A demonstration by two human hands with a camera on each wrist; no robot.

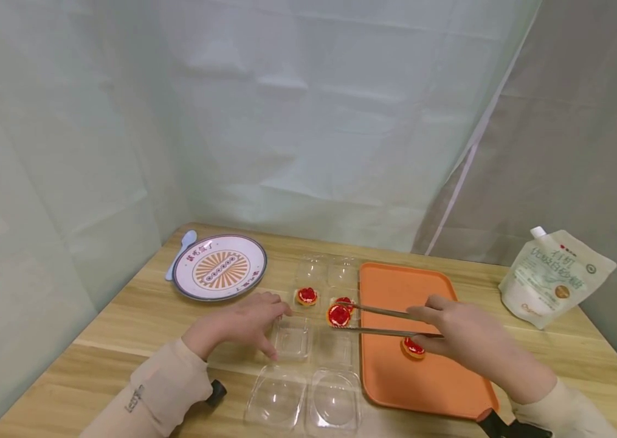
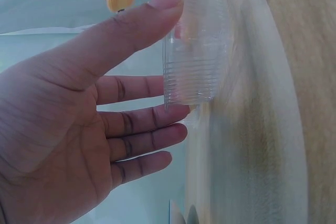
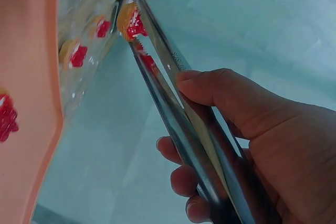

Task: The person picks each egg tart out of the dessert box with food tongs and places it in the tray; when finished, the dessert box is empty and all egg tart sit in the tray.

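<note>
My right hand (image 1: pixel 464 331) grips metal tongs (image 3: pixel 167 59), whose tips pinch a small tart (image 1: pixel 339 316) with a red topping. The held tart is above the clear plastic tray (image 1: pixel 293 338), a tray of several compartments with its lid part spread toward me. Two similar tarts sit in compartments: one tart (image 1: pixel 306 296) on the left, another tart (image 1: pixel 348 302) partly hidden behind the held one. My left hand (image 1: pixel 245 322) is at the tray's left edge, fingers extended and thumb apart; in the left wrist view the fingertips appear to touch the plastic.
An orange serving tray (image 1: pixel 396 377) lies to the right, with one tart (image 1: pixel 413 348) on it beneath my right hand. At the back left are a patterned plate (image 1: pixel 220 267) and a pale blue spoon (image 1: pixel 181 254). A white spouted pouch (image 1: pixel 554 280) stands at the far right.
</note>
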